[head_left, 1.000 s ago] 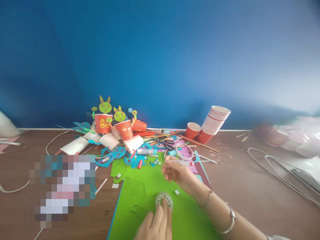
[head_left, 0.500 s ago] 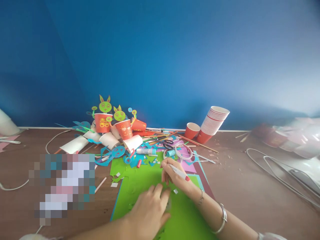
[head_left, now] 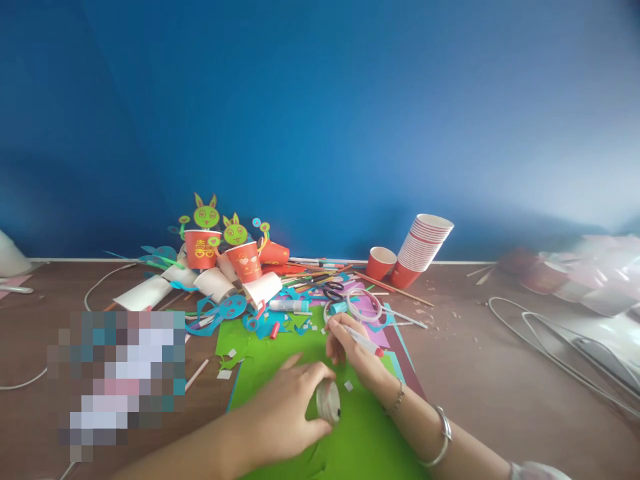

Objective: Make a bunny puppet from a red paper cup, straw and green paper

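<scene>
My left hand [head_left: 295, 403], thumb and fingers curved round it, grips a small round whitish-grey thing [head_left: 329, 401] with a dark spot on its side. It is tilted over the green paper [head_left: 370, 433], and its exact kind is unclear. My right hand [head_left: 347, 340] holds a white marker [head_left: 364, 341] with a red end; the marker slants back over the hand, and the fingers curl above the paper. Between the hands lies a small white square [head_left: 349, 386]. A loose red cap [head_left: 275, 330] rests toward the paper's far left.
Rabbit-decorated red cups [head_left: 203, 249] stand among white cups and blue cutouts [head_left: 233, 307] at the back left. Black-handled scissors [head_left: 333, 290], a glue stick [head_left: 289, 305] and tape rolls [head_left: 364, 305] lie beyond my hands. Stacked cups [head_left: 425, 243] lean at right; cables [head_left: 545, 333] cross the table.
The round thing, mostly hidden behind my left fingers before, now shows clearly as the hand has turned and its grip opened to view. My right hand keeps the marker, nearly unmoved.
</scene>
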A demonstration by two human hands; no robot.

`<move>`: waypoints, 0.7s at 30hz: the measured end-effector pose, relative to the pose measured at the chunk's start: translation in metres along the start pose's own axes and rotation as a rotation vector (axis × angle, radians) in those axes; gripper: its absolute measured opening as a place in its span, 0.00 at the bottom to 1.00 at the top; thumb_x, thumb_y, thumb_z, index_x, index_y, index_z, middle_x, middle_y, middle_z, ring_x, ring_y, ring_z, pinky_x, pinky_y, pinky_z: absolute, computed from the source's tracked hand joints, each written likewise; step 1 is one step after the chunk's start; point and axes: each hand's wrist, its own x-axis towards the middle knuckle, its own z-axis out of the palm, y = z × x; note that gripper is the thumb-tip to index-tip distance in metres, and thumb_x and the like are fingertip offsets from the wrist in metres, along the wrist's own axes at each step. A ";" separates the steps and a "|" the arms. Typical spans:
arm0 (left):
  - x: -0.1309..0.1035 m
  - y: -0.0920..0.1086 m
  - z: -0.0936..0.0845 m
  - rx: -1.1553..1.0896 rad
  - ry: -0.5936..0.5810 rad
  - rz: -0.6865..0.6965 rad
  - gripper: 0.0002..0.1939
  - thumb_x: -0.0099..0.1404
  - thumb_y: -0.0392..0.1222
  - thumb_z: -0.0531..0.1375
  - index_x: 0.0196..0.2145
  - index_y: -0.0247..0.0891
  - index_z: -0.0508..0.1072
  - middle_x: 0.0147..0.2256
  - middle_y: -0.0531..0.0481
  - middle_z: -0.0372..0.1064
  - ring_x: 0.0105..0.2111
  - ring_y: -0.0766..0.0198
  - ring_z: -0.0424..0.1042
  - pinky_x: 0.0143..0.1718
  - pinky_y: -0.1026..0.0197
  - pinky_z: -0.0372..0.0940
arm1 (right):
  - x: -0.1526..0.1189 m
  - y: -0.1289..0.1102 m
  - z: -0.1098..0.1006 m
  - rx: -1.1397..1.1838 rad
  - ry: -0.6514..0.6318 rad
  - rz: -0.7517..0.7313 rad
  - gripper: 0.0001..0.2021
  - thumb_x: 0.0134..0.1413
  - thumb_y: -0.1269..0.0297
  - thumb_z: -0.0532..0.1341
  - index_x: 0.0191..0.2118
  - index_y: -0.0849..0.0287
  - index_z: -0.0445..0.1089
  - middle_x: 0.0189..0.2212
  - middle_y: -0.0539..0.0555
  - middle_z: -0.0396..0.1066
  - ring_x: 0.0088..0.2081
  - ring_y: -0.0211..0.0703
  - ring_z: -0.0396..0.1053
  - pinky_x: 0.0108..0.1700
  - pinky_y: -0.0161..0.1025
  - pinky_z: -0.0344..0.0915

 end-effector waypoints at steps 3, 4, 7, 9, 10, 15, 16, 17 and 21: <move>-0.005 0.004 -0.008 0.216 0.003 -0.046 0.18 0.52 0.35 0.62 0.42 0.37 0.67 0.43 0.44 0.67 0.46 0.51 0.64 0.48 0.51 0.59 | 0.001 0.003 0.001 -0.014 -0.002 0.008 0.14 0.57 0.51 0.54 0.29 0.56 0.60 0.13 0.45 0.66 0.13 0.33 0.59 0.16 0.30 0.51; -0.006 0.004 -0.008 0.261 -0.004 -0.041 0.19 0.52 0.35 0.63 0.43 0.37 0.67 0.43 0.44 0.67 0.46 0.51 0.64 0.48 0.51 0.59 | 0.002 0.004 0.001 -0.018 -0.001 0.011 0.14 0.57 0.51 0.53 0.29 0.56 0.60 0.13 0.45 0.66 0.13 0.33 0.59 0.16 0.30 0.51; -0.006 0.001 -0.004 0.328 -0.012 0.005 0.27 0.52 0.39 0.66 0.49 0.38 0.64 0.45 0.45 0.67 0.45 0.52 0.65 0.48 0.52 0.60 | 0.002 0.007 0.000 -0.016 -0.013 0.013 0.13 0.57 0.52 0.54 0.29 0.56 0.61 0.13 0.44 0.65 0.13 0.33 0.59 0.16 0.30 0.51; -0.003 0.000 0.000 0.381 -0.001 0.037 0.32 0.49 0.45 0.68 0.50 0.37 0.64 0.45 0.44 0.67 0.44 0.51 0.65 0.47 0.51 0.61 | 0.003 0.009 0.000 -0.010 -0.024 0.009 0.13 0.57 0.52 0.54 0.29 0.57 0.61 0.13 0.44 0.65 0.13 0.33 0.59 0.16 0.29 0.52; -0.002 -0.001 0.002 0.420 0.007 0.050 0.34 0.47 0.48 0.70 0.50 0.36 0.65 0.44 0.43 0.67 0.44 0.51 0.65 0.46 0.50 0.62 | 0.003 0.010 0.000 -0.006 -0.030 0.006 0.13 0.57 0.52 0.55 0.29 0.57 0.61 0.13 0.44 0.65 0.13 0.33 0.59 0.16 0.29 0.52; -0.009 0.003 0.025 0.661 0.024 0.168 0.30 0.54 0.52 0.65 0.49 0.30 0.68 0.42 0.38 0.70 0.40 0.49 0.68 0.40 0.49 0.67 | 0.003 0.012 0.000 -0.004 -0.048 0.009 0.12 0.57 0.53 0.55 0.29 0.57 0.61 0.14 0.45 0.66 0.13 0.32 0.59 0.17 0.29 0.52; -0.012 0.004 0.033 0.706 0.039 0.210 0.27 0.58 0.50 0.62 0.49 0.28 0.69 0.41 0.37 0.72 0.38 0.50 0.69 0.37 0.52 0.68 | 0.003 0.013 0.000 -0.004 -0.054 0.008 0.12 0.56 0.54 0.55 0.29 0.57 0.61 0.14 0.45 0.66 0.13 0.32 0.59 0.17 0.29 0.52; -0.016 0.004 0.042 0.756 0.087 0.245 0.24 0.61 0.46 0.60 0.50 0.28 0.69 0.43 0.35 0.72 0.39 0.51 0.70 0.36 0.55 0.69 | 0.003 0.013 -0.001 -0.001 -0.060 0.004 0.12 0.56 0.54 0.55 0.29 0.57 0.61 0.14 0.45 0.66 0.14 0.32 0.59 0.17 0.29 0.52; -0.029 0.006 0.069 0.990 0.264 0.101 0.23 0.61 0.27 0.53 0.54 0.34 0.68 0.51 0.32 0.68 0.25 0.62 0.74 0.19 0.66 0.66 | 0.002 0.015 -0.002 0.013 -0.085 -0.015 0.11 0.56 0.55 0.56 0.30 0.57 0.61 0.15 0.45 0.66 0.15 0.33 0.60 0.18 0.30 0.53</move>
